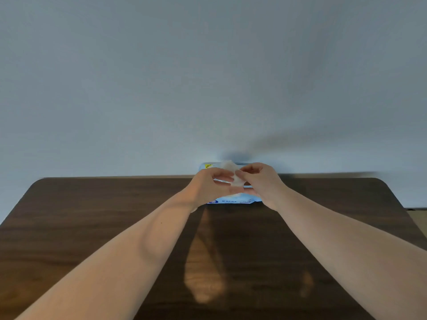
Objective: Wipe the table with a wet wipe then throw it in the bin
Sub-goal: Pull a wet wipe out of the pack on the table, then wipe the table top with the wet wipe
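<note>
head view: both arms reach to the far edge of the dark wood tabletop (92, 227), where a blue wipe pack (233, 201) lies against the wall. the left hand (208, 185) and right hand (261, 181) meet above the pack, each grip pinched narrow on a white wipe (231, 168), probably to draw it free or spread it for wiping. the pack carries a yellow sticker and white print, both too small to read. no bin shows.

Two bare forearms, no sleeves.
The left hand (209, 184) and right hand (261, 181) seem to wear no rings or watch, though blurred.
</note>
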A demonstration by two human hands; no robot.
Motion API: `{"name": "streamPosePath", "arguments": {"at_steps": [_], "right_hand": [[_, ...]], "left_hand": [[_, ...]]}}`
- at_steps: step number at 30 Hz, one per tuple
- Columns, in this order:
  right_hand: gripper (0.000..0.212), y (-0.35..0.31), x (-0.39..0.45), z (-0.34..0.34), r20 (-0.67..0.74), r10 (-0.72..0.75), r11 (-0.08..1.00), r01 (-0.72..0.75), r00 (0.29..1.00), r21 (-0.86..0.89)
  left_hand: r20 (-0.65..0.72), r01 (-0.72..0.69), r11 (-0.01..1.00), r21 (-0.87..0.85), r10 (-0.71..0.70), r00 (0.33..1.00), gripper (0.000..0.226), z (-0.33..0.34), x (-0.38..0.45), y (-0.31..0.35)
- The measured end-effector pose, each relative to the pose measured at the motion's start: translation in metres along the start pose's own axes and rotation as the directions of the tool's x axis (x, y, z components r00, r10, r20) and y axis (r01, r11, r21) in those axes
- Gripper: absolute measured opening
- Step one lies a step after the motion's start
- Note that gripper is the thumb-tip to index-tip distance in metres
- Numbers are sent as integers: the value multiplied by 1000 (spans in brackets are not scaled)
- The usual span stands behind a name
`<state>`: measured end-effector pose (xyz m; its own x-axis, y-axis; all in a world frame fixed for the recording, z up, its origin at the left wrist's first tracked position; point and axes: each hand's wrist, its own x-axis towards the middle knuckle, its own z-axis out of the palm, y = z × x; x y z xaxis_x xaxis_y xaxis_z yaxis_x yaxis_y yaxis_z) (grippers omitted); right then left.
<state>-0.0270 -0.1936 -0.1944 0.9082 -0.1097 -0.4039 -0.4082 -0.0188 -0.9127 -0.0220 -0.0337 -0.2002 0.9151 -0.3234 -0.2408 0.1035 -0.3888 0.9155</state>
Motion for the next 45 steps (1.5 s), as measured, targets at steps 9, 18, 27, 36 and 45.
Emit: {"name": "streamPosePath", "arguments": {"at_steps": [9,18,27,36,45], "right_hand": [[21,10,-8,14,-75,21,984,-8,997,175],[21,12,-17,28,-198,56,974,-11,979,224],[20,11,-24,82,-74,-331,844,260,941,-470],[30,84,-43,219,501,-276,383,572,820,-725],[64,167,-47,300,398,-75,102,404,914,-909]], "left_hand": [[-219,23,999,-48,-33,975,17,0,-17,-11],[-398,206,923,-326,-331,856,18,-25,-38,-29],[-283,433,644,631,-328,901,83,-70,-93,-88],[-337,530,400,748,-460,822,99,-128,-186,-182],[-498,689,396,607,-486,718,115,-151,-270,-272]]}}
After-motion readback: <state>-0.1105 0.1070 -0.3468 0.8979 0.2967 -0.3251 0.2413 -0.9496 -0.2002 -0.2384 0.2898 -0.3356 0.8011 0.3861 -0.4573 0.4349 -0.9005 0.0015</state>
